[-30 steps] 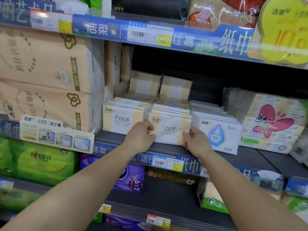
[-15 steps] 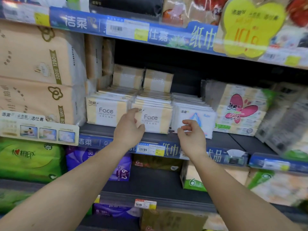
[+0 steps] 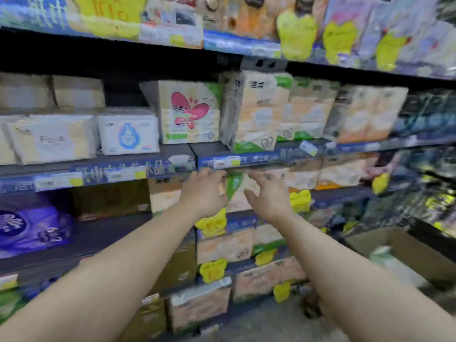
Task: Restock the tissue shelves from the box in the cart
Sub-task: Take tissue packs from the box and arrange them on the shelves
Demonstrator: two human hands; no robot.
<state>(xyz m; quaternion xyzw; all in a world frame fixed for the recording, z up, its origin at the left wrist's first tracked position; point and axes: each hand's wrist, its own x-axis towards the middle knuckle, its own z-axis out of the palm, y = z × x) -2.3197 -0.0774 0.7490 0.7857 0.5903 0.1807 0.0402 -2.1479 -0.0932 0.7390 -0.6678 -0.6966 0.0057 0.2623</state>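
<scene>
The view is blurred by motion. Both my hands hang in the air in front of the tissue shelves and hold nothing. My left hand [image 3: 204, 193] has loosely bent fingers near the blue shelf edge [image 3: 246, 161]. My right hand [image 3: 267, 197] is spread open beside it. The beige "Face" tissue packs [image 3: 53, 141] and the white pack with a blue drop [image 3: 128, 134] stand on the shelf at the left. A brown cardboard box [image 3: 404, 253] sits low at the right with a pale pack [image 3: 392, 265] inside.
A pack with a pink butterfly [image 3: 188, 112] and beige and green multipacks [image 3: 256, 112] fill the middle shelf. Purple packs [image 3: 32, 228] lie lower left. Yellow price tags [image 3: 212, 224] hang from lower shelf edges. Grey floor [image 3: 271, 322] shows at the bottom.
Both hands have let go of the Face pack and pulled back from the shelf. My view has swung to the right, bringing the cardboard box into sight.
</scene>
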